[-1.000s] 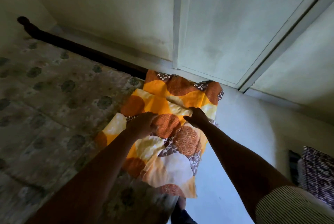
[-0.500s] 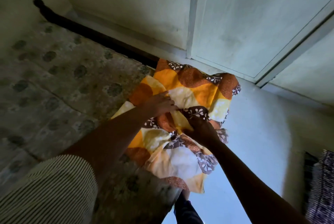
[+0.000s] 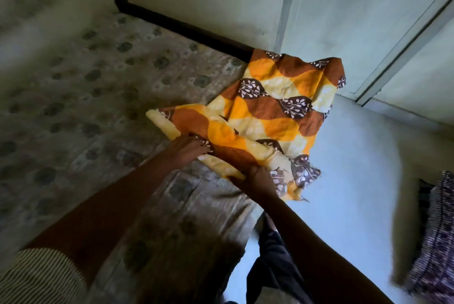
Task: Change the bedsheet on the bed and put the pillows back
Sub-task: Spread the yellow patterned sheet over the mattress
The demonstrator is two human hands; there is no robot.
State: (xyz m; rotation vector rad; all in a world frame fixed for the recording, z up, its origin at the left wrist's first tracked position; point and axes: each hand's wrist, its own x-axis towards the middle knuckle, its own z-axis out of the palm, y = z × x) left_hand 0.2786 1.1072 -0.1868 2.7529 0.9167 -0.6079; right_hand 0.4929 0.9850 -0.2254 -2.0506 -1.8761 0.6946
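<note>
Bedsheet point(image 3: 277, 112) half-folded at mattress point(image 3: 98, 82) corner, overhanging floor point(image 3: 344, 156) | left hand point(image 3: 188, 146) pinches a fold, right hand point(image 3: 258, 181) grips near edge | risk: loose overhang may slide floorward if either grip slips

I count one bedsheet point(image 3: 277, 112), patterned in orange, brown and yellow. One bed point(image 3: 98, 87) carries it, with one dark rail point(image 3: 181, 31) along the far edge. Two hands are in my view, one left hand point(image 3: 189, 149) and one right hand point(image 3: 258, 181). There are two striped sleeves: the left sleeve point(image 3: 41, 276) shows plainly, while the right sleeve point(image 3: 277, 295) is only a sliver at the bottom edge. One dark trouser leg point(image 3: 275, 254) shows between the arms. One purple patterned cloth point(image 3: 434, 230) sits at the right edge, too blurred for me to tell what it is.
</note>
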